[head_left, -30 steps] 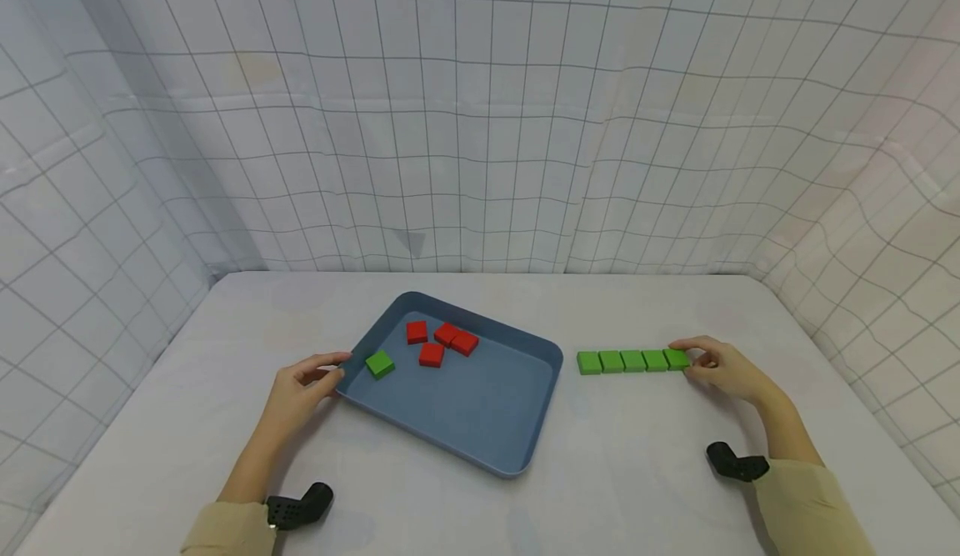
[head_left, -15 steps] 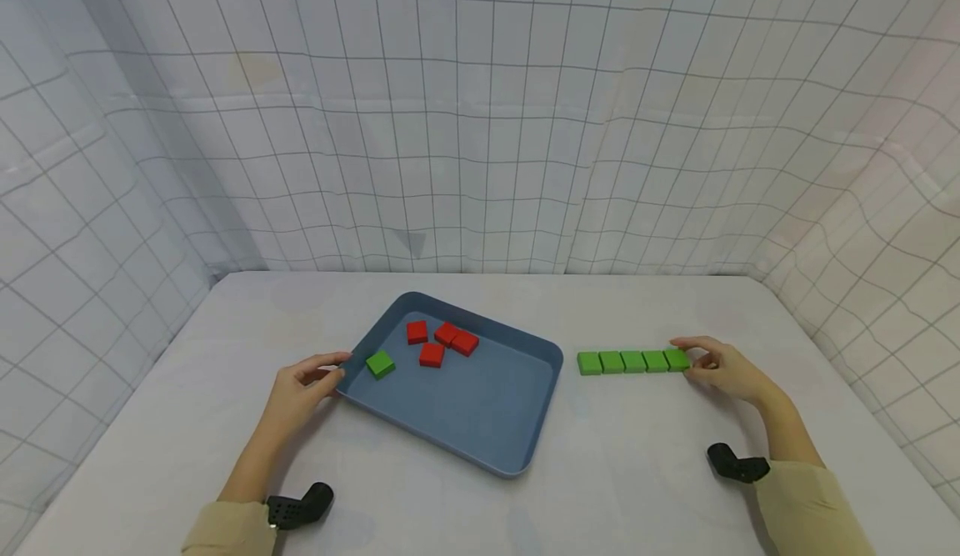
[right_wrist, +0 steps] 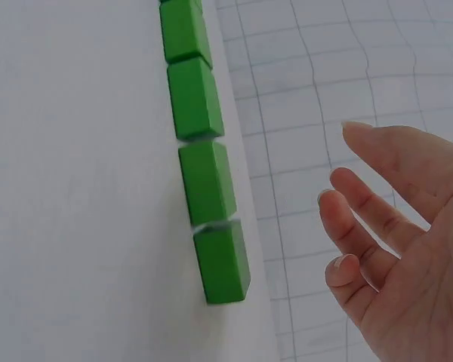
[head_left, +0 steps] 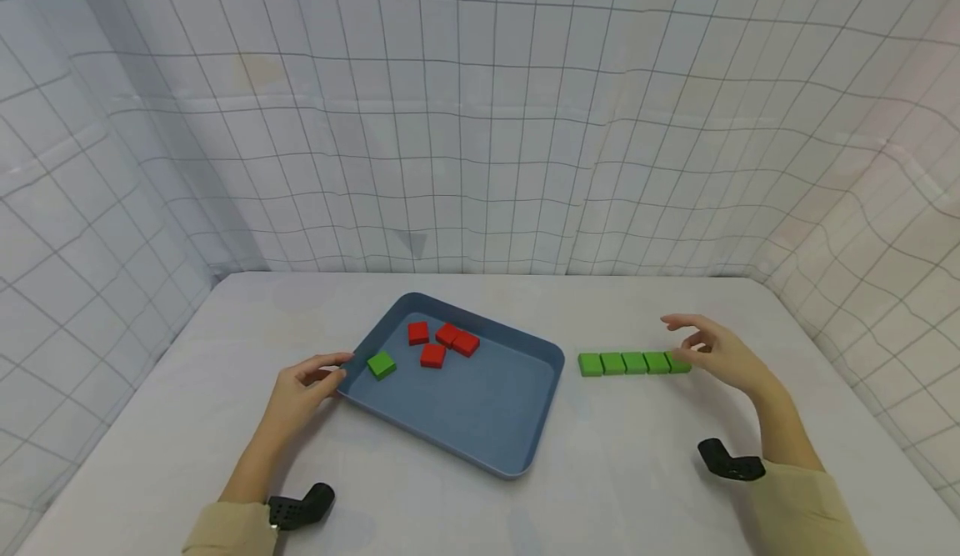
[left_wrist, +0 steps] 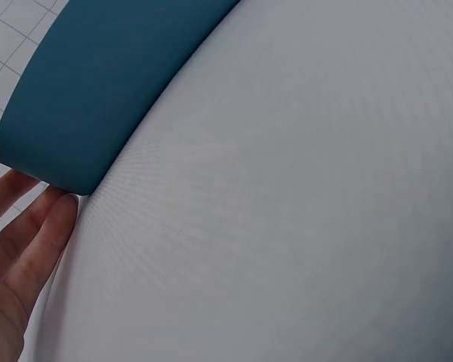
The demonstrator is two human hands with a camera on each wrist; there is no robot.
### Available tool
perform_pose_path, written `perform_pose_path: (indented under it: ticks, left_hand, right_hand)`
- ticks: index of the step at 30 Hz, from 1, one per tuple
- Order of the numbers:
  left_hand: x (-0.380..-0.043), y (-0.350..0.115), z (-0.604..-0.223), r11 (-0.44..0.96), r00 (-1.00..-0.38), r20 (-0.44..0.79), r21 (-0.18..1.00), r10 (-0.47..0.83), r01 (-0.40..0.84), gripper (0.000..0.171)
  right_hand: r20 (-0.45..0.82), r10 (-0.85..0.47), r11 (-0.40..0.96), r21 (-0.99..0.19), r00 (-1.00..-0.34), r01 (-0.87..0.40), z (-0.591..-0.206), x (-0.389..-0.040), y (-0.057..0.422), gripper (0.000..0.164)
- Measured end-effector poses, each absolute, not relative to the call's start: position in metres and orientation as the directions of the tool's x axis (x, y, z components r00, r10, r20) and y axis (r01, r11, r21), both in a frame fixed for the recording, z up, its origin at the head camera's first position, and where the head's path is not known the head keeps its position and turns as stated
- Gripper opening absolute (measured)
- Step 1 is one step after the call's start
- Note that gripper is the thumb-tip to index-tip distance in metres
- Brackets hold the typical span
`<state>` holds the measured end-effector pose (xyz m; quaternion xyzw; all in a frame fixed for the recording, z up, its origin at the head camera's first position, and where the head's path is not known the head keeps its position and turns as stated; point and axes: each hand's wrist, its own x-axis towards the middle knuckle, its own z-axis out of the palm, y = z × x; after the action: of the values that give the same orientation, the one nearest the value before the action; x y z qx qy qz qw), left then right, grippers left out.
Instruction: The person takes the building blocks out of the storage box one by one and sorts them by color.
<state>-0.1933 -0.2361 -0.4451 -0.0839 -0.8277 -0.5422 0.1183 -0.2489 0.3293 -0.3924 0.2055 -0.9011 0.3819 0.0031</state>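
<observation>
In the head view, the left hand touches the left end of a blue tray with its fingertips. The left wrist view has its fingers against the outside of the tray wall. Inside the tray lie several red blocks and one green block. To the right, several green blocks form a straight row on the table. The right hand hovers over the right end of that row and hides part of the last block. Its fingers are spread apart and hold nothing in the right wrist view.
The white table extends around the tray and the row. Grid-patterned white curtains hang behind and on both sides. A black device is worn on the left wrist, another black device on the right.
The right hand has let go of the last green block and risen up and away from it. The row stays in place. The left hand and the tray have not visibly moved.
</observation>
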Motion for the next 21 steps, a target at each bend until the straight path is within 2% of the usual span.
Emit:
perform_pose_path:
  ticks: [7, 21]
  left_hand:
    - [-0.194, -0.236, -0.446, 0.384, -0.956, 0.293, 0.881, 0.016, 0.276, 0.026]
    - [-0.193, -0.236, -0.444, 0.39, -0.956, 0.291, 0.878, 0.024, 0.277, 0.027]
  right_hand:
    - [0.23, -0.367, 0.565, -0.714, -0.901, -0.413, -0.374, -0.251, 0.289, 0.041]
    - [0.252, -0.399, 0.453, -0.782, -0.882, -0.428, -0.352, -0.269, 0.213, 0.042]
